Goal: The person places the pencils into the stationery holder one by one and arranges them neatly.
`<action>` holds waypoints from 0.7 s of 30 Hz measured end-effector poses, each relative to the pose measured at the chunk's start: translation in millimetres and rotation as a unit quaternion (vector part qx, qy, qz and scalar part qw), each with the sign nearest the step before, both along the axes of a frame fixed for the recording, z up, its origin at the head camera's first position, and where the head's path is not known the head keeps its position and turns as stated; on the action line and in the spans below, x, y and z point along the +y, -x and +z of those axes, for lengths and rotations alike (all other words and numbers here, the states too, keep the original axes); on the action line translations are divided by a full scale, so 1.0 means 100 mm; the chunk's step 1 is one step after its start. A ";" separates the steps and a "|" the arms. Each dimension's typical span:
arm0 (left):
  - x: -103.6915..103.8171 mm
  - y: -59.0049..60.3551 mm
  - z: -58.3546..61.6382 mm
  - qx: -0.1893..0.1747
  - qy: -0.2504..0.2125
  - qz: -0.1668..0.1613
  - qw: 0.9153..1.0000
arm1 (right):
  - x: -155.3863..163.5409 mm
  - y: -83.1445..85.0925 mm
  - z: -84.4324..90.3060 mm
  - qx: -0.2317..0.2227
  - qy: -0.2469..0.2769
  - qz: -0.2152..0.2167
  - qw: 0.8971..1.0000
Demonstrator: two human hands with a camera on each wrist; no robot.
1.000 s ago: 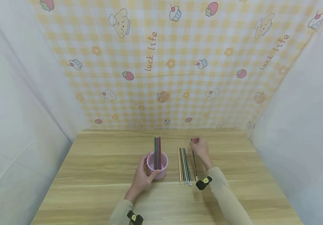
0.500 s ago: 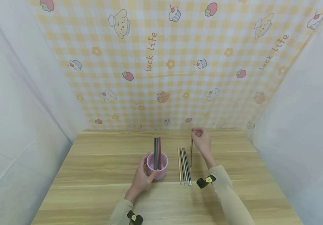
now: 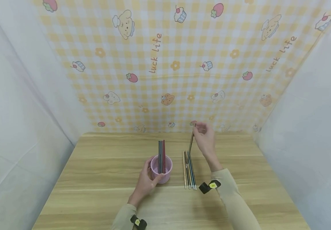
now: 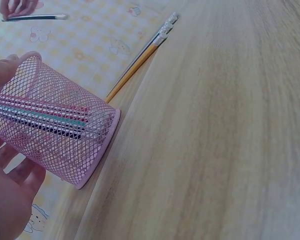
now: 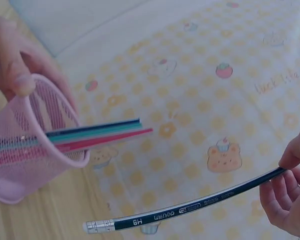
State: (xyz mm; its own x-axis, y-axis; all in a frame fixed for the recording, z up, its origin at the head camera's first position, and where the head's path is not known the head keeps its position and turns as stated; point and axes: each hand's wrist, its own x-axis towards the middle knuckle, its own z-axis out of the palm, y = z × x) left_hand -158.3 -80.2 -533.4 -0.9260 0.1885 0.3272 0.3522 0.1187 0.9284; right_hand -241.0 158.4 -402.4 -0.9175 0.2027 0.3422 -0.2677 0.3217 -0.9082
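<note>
My left hand [image 3: 143, 182] curls around the near side of the pink mesh pencil cup [image 3: 161, 168], which stands upright on the wooden bench [image 3: 96, 179] with three pencils [image 3: 161, 156] sticking out of its top, one dark, one teal and one red. My right hand [image 3: 205, 139] is raised above the far part of the bench and pinches the tip end of a dark green HB pencil [image 3: 190, 147] between thumb and fingertips; the pencil hangs tilted, its eraser end pointing down and toward the cup, clear of the bench. Below it, just right of the cup, a row of loose pencils [image 3: 189, 169] lies side by side on the bench, running away from me, the leftmost ones yellow. Behind the bench hangs a yellow checked backdrop [image 3: 182, 64] printed with cartoon animals and strawberries.
</note>
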 end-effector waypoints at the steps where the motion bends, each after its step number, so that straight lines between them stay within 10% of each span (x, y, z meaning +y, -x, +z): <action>1: 0.00 0.00 0.00 0.000 0.002 0.000 1.000 | -0.03 0.00 0.02 0.010 0.008 0.002 1.000; 21: 0.00 -0.01 0.01 0.002 0.003 0.000 1.000 | -0.58 -0.04 0.25 0.044 0.067 0.070 0.994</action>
State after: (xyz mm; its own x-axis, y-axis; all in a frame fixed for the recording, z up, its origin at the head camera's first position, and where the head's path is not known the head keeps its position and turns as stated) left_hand -157.1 -80.2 -532.4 -0.9249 0.1896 0.3296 0.3555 0.1237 0.9264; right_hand -236.9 100.1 -377.7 -0.9075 0.1239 0.4014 -0.3821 0.1537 -0.9112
